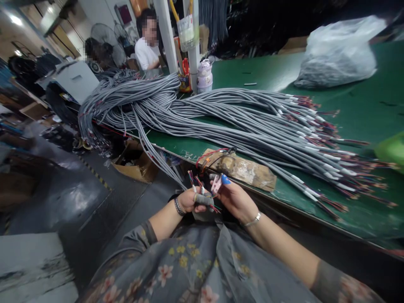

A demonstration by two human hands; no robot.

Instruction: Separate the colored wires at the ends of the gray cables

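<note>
My left hand (193, 201) is closed around the end of a grey cable (205, 199), whose thin coloured wires (193, 177) fan out above my fingers. My right hand (234, 198) sits just to the right, its fingers pinched on the same wire ends; one fingertip wears a blue cap and a pink one beside it. Both hands hover over my lap, below the edge of the green table (353, 105). A big bundle of grey cables (227, 118) with stripped coloured ends lies across the table.
A worn brown pad (246, 170) with red wires lies at the table's near edge. A clear plastic bag (339, 54) sits at the far right. A cardboard box (135, 162) stands on the floor. Another person in white sits at the back, near a white post (167, 35).
</note>
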